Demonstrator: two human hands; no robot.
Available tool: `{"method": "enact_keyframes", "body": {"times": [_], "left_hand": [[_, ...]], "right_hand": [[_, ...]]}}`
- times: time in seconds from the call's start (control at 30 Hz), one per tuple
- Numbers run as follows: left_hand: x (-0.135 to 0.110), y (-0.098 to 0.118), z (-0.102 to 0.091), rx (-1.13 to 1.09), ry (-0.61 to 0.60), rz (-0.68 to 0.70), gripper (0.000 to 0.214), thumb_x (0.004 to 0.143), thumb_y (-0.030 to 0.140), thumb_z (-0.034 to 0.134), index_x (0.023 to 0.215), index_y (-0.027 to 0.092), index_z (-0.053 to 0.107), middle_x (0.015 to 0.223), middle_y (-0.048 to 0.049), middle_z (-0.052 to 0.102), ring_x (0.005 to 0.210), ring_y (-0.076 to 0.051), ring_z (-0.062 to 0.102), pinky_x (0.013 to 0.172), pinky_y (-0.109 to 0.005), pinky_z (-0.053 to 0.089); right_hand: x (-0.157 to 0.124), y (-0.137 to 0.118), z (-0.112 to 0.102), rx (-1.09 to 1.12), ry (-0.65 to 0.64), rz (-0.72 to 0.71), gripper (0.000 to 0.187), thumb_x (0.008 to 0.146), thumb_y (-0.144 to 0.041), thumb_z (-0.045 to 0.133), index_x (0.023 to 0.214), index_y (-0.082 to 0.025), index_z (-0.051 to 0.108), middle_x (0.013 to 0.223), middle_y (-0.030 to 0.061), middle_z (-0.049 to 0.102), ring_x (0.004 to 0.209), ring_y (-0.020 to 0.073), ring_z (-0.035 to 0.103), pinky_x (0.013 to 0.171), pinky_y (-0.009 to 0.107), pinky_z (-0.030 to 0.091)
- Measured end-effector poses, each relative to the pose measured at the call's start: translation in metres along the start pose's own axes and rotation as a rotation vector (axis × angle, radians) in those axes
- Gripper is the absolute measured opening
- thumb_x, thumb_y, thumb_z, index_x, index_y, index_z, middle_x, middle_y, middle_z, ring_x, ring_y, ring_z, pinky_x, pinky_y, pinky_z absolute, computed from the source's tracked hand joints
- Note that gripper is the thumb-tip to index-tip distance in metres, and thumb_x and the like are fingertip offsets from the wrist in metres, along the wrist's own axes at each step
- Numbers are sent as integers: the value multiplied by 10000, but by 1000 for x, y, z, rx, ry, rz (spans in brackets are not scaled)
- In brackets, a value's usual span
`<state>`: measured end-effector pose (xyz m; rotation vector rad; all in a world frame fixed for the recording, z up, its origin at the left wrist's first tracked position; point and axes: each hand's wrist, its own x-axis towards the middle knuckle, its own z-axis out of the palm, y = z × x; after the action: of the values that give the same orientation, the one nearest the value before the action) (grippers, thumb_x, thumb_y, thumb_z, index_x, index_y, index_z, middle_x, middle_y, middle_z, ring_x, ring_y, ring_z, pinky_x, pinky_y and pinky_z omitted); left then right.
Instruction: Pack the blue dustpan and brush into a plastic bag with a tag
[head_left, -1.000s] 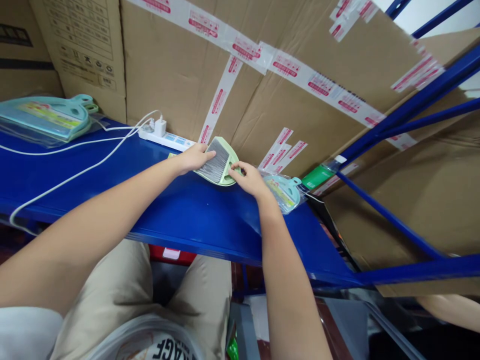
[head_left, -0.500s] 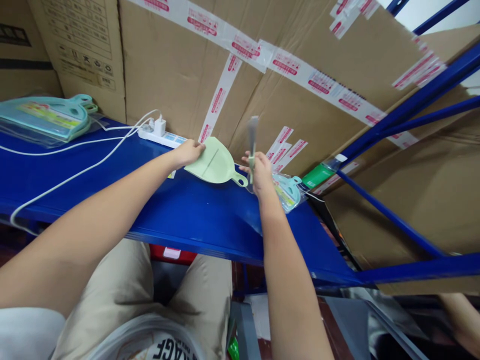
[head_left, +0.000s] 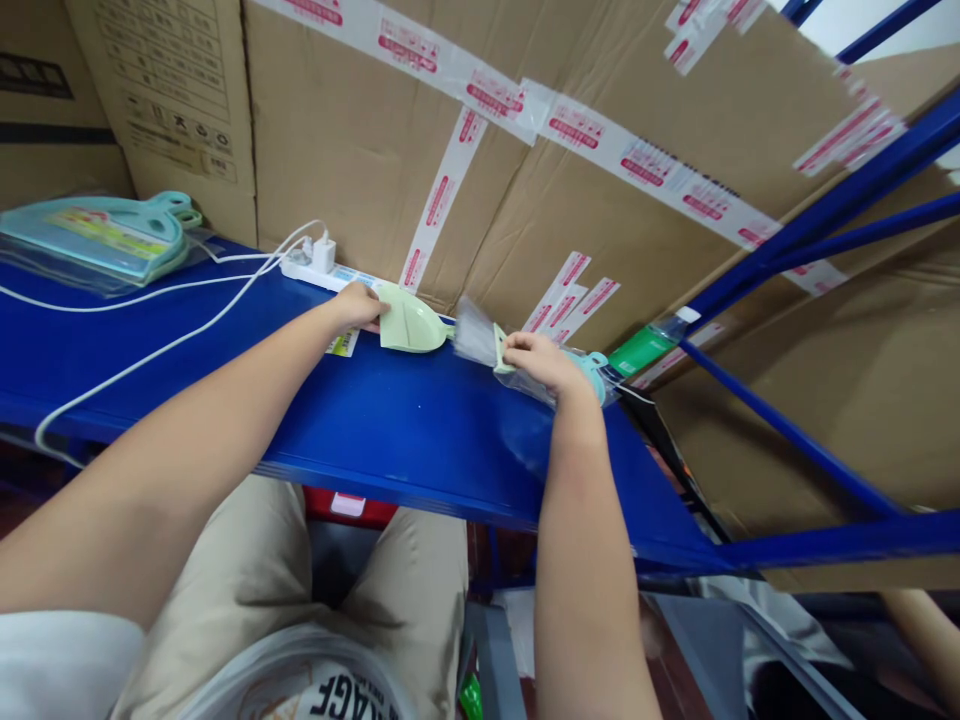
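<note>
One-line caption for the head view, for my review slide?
Left hand holds a green mini dustpan on the blue shelf; right hand holds its small brush beside it.

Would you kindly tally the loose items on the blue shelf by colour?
Light green: 2, dustpan and brush
Teal: 2, packaged sets and
White: 1, power strip
Total: 5

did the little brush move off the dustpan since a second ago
Yes. The brush, held in the right hand, has left the green dustpan and now lies to its right, further from the white power strip.
</note>
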<state>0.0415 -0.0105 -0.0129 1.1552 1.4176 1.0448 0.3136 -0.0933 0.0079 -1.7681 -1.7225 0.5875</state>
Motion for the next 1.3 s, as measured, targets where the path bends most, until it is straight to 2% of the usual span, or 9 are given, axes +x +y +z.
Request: {"method": "enact_keyframes", "body": {"times": [0.2, 0.43, 0.57, 0.67, 0.73, 0.83, 1.0, 1.17, 1.3], "left_hand": [[1, 1, -3, 78, -31, 64, 389, 809, -31, 755, 1164, 115, 690, 819, -72, 724, 922, -287, 795, 802, -369, 657], [8, -5, -6, 237, -19, 221, 557, 737, 5, 800, 1250, 154, 639, 1284, -198, 726, 1205, -365, 714, 999, -422, 589], [10, 10, -18, 225, 137, 489, 431, 681, 43, 840, 1046, 211, 684, 1253, -126, 734, 1332, -338, 627, 1102, -340, 492], [7, 28, -35, 123, 330, 681, 235, 775, 74, 764, 893, 235, 641, 1013, -55, 743, 1047, -236, 701, 974, -307, 522], [3, 34, -47, 115, 479, 738, 220, 824, 60, 698, 802, 235, 565, 840, 1, 673, 835, -172, 656, 872, -292, 511], [1, 28, -61, 233, 553, 633, 362, 836, 34, 678, 656, 246, 446, 670, 56, 515, 699, -140, 531, 772, -276, 435], [8, 11, -68, 295, 562, 374, 523, 869, 9, 656, 534, 245, 331, 542, 74, 345, 599, -124, 353, 644, -294, 308], [10, 7, -65, 182, 478, 443, 551, 921, 36, 624, 528, 227, 289, 548, 76, 275, 586, -101, 263, 588, -295, 235], [13, 1, -63, 239, 396, 474, 532, 908, 49, 617, 535, 230, 284, 553, 65, 316, 581, -119, 293, 606, -294, 276]], "right_hand": [[2, 3, 11, -242, -86, 98, 162, 618, -76, 645, 637, -235, 672, 722, -14, 727, 689, 171, 634, 665, 266, 485], [0, -2, 14, -353, -30, 93, 177, 644, -63, 669, 666, -234, 631, 827, 27, 763, 785, 197, 678, 776, 301, 525], [0, 1, 9, -361, 100, 64, 141, 712, -93, 640, 717, -232, 661, 822, 31, 769, 816, 214, 701, 797, 311, 537], [3, 6, 1, -350, 281, 41, 122, 766, -130, 609, 770, -220, 691, 870, 41, 787, 879, 224, 721, 855, 323, 549], [5, 11, -3, -357, 374, 72, 125, 786, -147, 600, 788, -212, 707, 915, 59, 799, 936, 239, 732, 898, 333, 552], [7, 18, -4, -389, 436, 141, 138, 798, -151, 599, 805, -200, 728, 972, 95, 810, 1008, 261, 738, 944, 341, 547], [10, 21, 3, -416, 319, 148, 150, 800, -139, 595, 795, -195, 735, 922, 88, 809, 935, 250, 739, 848, 316, 547], [9, 16, 6, -393, 271, 125, 151, 824, -120, 588, 802, -198, 716, 950, 74, 813, 938, 230, 734, 822, 293, 521], [8, 16, 4, -375, 248, 142, 131, 829, -133, 597, 798, -199, 705, 938, 65, 805, 921, 225, 727, 817, 293, 518]]}}
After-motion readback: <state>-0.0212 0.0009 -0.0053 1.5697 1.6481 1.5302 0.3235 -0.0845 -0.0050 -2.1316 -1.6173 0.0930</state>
